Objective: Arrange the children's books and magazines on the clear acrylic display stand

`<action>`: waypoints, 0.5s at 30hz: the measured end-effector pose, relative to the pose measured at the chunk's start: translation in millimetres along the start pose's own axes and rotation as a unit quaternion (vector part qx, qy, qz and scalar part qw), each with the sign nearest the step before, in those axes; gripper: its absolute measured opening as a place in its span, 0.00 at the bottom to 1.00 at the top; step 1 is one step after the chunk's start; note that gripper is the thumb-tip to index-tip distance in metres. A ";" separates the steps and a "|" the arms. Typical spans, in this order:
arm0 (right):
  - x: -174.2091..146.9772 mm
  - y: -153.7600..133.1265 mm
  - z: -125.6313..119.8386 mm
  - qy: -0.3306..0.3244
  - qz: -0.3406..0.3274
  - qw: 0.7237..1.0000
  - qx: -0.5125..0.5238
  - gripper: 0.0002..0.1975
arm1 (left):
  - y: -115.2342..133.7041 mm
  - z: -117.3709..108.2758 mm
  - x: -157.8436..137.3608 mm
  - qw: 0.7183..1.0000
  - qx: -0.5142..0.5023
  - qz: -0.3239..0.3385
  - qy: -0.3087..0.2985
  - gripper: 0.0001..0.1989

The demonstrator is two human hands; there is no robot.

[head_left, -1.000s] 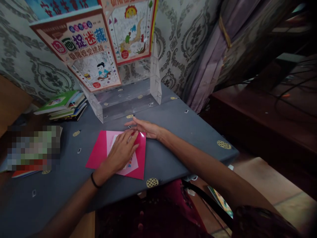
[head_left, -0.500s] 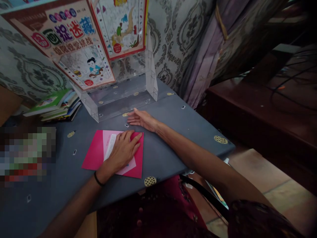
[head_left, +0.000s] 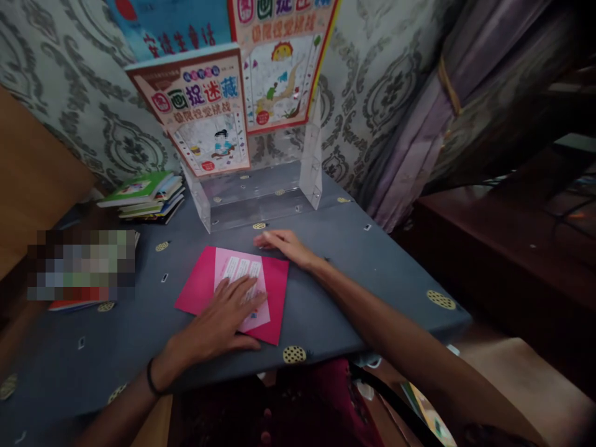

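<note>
A pink book [head_left: 198, 282] with a paler pink panel and white text boxes lies flat on the table, turned at an angle. My left hand [head_left: 228, 313] rests on its lower middle, fingers spread and thumb out to the right, covering part of the panel. Just beyond the book's far right corner, my right hand [head_left: 284, 243] lies on its side with the fingers stretched to the left, holding nothing. Behind it stands a clear acrylic book rack [head_left: 261, 208], with picture books [head_left: 209, 124] upright in its upper tiers and bare lower ledges.
A stack of books [head_left: 144, 195] sits left of the rack. More books, partly blurred out [head_left: 84, 270], lie at the left edge. The grey tablecloth [head_left: 354, 292] has a pineapple print. Patterned wallpaper and a purple curtain [head_left: 410, 130] stand behind; dark red furniture [head_left: 493, 248] is at right.
The view has shifted, showing more of the upper rack. My left hand has slid down toward the book's near edge, uncovering more white text boxes. My right hand stays by the far corner.
</note>
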State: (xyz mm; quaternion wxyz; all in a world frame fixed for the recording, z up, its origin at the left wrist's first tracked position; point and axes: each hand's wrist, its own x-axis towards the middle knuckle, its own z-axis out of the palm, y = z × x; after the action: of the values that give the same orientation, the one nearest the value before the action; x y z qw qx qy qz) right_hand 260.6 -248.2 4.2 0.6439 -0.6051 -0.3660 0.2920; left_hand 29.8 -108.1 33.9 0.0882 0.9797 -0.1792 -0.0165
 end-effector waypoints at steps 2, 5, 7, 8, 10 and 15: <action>-4.0 -1.6 5.1 -0.057 -0.038 0.992 -0.105 0.25 | -10.3 1.1 -20.7 1.000 0.011 -0.018 0.010 0.44; -9.2 -4.5 13.8 -0.121 -0.113 0.960 -0.225 0.23 | -26.2 7.1 -36.4 0.998 0.057 -0.011 0.031 0.40; -10.9 -6.5 17.8 -0.135 -0.151 0.944 -0.262 0.23 | -32.5 11.2 -38.5 0.993 0.109 0.014 0.046 0.36; -11.2 -7.8 18.7 -0.142 -0.156 0.940 -0.269 0.24 | -34.0 12.4 -38.0 0.988 0.139 0.031 0.058 0.35; -11.3 -11.9 17.9 -0.154 -0.150 0.939 -0.268 0.25 | -34.6 12.1 -35.3 0.974 0.194 0.070 0.092 0.28; -13.5 -29.3 7.4 -0.171 -0.048 0.954 -0.240 0.34 | -34.6 -4.9 -24.0 0.962 0.150 0.068 0.218 0.16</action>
State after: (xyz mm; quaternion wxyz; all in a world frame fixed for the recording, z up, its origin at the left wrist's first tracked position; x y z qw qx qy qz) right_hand 244.9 -257.9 31.6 0.4208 -0.6647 -0.5585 0.2631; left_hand 19.7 -67.0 32.5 -0.0224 0.9470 -0.2226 0.2304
